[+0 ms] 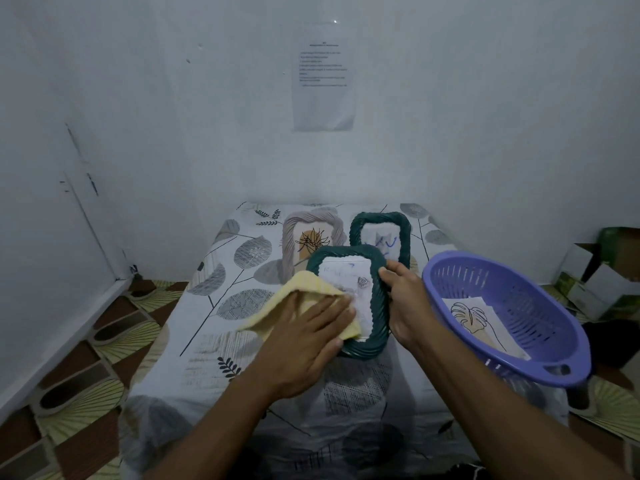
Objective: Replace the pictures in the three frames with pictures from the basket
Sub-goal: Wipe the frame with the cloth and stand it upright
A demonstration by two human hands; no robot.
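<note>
- Purple basket (519,299) is seen just right of the near green frame (380,306), tilted. Leaf line-drawing pictures (478,318) are lying inside it.
- Far green frame (403,237) is placed just behind the near green frame, with a blue scribbled picture in it, and is partly covered by the near frame's top rim.
- Grey twisted frame (289,244) is set behind and left of the near green frame, with an orange and black plant drawing in it.
- Yellow cloth (304,289) is spread over the near green frame's lower left part, so that corner and part of its picture are hidden.
- Cardboard boxes (602,271) are stacked on the floor well right of the near green frame.
- Leaf-print tablecloth (221,306) is laid under the near green frame. White walls are behind it, with a printed sheet (323,76) stuck up; its text is too small to read. Patterned floor (86,375) is seen to the left.
- Left hand (311,327): fingers are held straight and together, pressed flat on the yellow cloth over the near green frame.
- Right hand (405,299): the near green frame's right rim is gripped, with the thumb laid over the front; the other fingers are hidden behind.
</note>
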